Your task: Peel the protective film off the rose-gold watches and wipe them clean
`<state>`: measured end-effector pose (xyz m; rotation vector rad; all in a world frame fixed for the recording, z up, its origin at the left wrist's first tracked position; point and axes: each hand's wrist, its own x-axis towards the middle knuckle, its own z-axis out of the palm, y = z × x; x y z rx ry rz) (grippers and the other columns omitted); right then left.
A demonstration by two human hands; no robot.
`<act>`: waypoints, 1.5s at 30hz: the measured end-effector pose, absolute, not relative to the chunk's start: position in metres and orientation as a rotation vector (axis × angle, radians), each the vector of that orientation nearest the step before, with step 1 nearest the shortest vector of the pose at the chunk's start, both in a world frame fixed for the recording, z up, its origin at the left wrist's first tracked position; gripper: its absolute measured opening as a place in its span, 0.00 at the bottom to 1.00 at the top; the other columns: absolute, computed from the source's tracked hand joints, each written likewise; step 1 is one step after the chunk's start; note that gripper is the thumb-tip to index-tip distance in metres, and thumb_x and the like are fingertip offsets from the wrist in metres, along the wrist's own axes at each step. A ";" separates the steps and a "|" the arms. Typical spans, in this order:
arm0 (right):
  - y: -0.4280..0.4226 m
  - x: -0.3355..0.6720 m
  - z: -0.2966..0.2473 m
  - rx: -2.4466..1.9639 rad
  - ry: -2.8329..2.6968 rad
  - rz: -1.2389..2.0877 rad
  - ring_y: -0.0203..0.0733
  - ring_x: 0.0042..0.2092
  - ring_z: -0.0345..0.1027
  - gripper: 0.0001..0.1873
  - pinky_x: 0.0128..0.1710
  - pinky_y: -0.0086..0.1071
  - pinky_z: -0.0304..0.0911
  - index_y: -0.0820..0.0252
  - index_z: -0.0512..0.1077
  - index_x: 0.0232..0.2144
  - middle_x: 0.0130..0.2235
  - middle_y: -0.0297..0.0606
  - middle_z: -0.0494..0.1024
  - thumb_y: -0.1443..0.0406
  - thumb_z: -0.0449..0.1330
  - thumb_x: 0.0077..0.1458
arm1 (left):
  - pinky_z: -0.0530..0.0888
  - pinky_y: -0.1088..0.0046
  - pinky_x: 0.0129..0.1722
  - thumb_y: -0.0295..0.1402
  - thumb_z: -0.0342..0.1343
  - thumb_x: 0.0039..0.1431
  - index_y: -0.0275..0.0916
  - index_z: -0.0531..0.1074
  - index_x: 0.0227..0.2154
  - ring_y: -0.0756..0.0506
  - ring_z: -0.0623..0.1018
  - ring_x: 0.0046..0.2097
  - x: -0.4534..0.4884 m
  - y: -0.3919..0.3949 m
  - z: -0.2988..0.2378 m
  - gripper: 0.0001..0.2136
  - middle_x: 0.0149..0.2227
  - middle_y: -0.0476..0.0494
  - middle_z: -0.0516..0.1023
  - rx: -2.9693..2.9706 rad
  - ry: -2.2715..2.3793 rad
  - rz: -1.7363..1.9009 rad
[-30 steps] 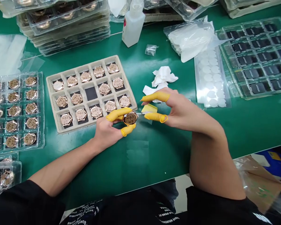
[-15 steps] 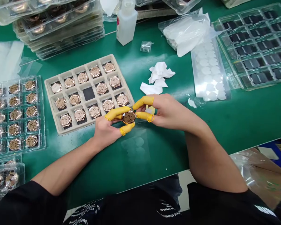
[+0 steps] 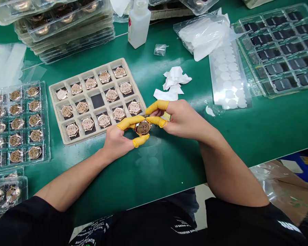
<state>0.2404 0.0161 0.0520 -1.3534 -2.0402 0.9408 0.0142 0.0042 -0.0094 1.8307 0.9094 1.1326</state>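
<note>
My left hand [image 3: 120,135] grips a rose-gold watch case [image 3: 143,128] between thumb and index finger, its engraved back facing up. My right hand [image 3: 173,118] is closed at the upper right rim of the same case; its thumb touches the rim and the index fingertip is just above. Yellow finger cots cover the thumb and index finger of both hands. Just beyond my left hand lies a beige compartment tray [image 3: 58,118] of similar watch cases, backs up. One compartment in its middle row shows only a dark liner [image 3: 97,101].
Clear trays of watch cases [image 3: 15,123] stand at left, stacked trays [image 3: 74,44] behind. A white bottle [image 3: 139,27], crumpled white wipes [image 3: 176,80], bagged wipes [image 3: 205,34] and a round-sticker sheet [image 3: 228,78] lie beyond. Black square pieces [image 3: 276,69] fill a tray at right. The table edge is nearest me.
My right thumb has moved up and left, from the watch case's right side to its upper rim. The watch case has shifted slightly right, still held in my left hand.
</note>
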 end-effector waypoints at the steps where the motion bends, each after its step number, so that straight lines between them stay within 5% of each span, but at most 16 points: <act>1: 0.016 0.241 0.052 -1.359 -2.048 0.934 0.43 0.36 0.75 0.06 0.36 0.36 0.68 0.55 0.78 0.39 0.34 0.38 0.82 0.63 0.61 0.60 | 0.87 0.69 0.46 0.33 0.72 0.53 0.39 0.80 0.51 0.46 0.87 0.40 0.014 0.004 -0.009 0.22 0.43 0.44 0.87 1.833 0.904 1.124; 9: 0.018 0.240 0.050 -1.436 -2.135 0.873 0.43 0.32 0.72 0.04 0.32 0.35 0.59 0.55 0.70 0.36 0.32 0.36 0.81 0.67 0.58 0.58 | 0.87 0.70 0.45 0.32 0.71 0.54 0.39 0.80 0.51 0.47 0.86 0.38 0.015 0.004 -0.008 0.21 0.42 0.45 0.87 1.817 0.867 1.076; 22: 0.020 0.232 0.031 -1.646 -2.119 0.645 0.47 0.35 0.70 0.05 0.36 0.41 0.61 0.54 0.64 0.30 0.37 0.42 0.79 0.69 0.55 0.57 | 0.87 0.68 0.48 0.31 0.72 0.52 0.40 0.80 0.51 0.46 0.88 0.42 0.016 0.003 -0.009 0.22 0.45 0.45 0.87 1.713 0.804 1.034; 29: 0.020 0.226 0.024 -1.655 -1.954 0.672 0.46 0.32 0.70 0.04 0.34 0.40 0.61 0.52 0.66 0.41 0.31 0.37 0.77 0.64 0.54 0.63 | 0.87 0.68 0.51 0.33 0.73 0.51 0.39 0.80 0.52 0.44 0.88 0.46 0.017 0.003 -0.009 0.23 0.47 0.43 0.87 1.663 0.792 1.000; 35: 0.018 0.227 0.033 -1.542 -1.758 0.549 0.51 0.49 0.73 0.04 0.47 0.45 0.67 0.52 0.66 0.40 0.46 0.45 0.78 0.60 0.55 0.66 | 0.87 0.71 0.48 0.32 0.74 0.48 0.39 0.78 0.51 0.45 0.88 0.44 0.020 0.007 -0.006 0.25 0.43 0.44 0.88 1.369 0.902 0.894; 38: 0.009 0.227 0.040 -1.521 -1.686 0.730 0.50 0.52 0.72 0.04 0.47 0.45 0.68 0.52 0.68 0.41 0.52 0.45 0.76 0.62 0.57 0.63 | 0.87 0.70 0.46 0.30 0.74 0.47 0.38 0.77 0.51 0.46 0.88 0.42 0.021 0.010 -0.006 0.26 0.41 0.44 0.88 1.262 0.969 0.875; 45: -0.007 0.212 0.045 -1.577 -1.609 1.124 0.48 0.44 0.73 0.05 0.44 0.42 0.67 0.53 0.72 0.36 0.41 0.39 0.80 0.59 0.60 0.61 | 0.86 0.68 0.47 0.27 0.71 0.48 0.39 0.76 0.52 0.44 0.88 0.44 0.022 0.010 -0.007 0.26 0.43 0.44 0.87 1.209 0.927 0.891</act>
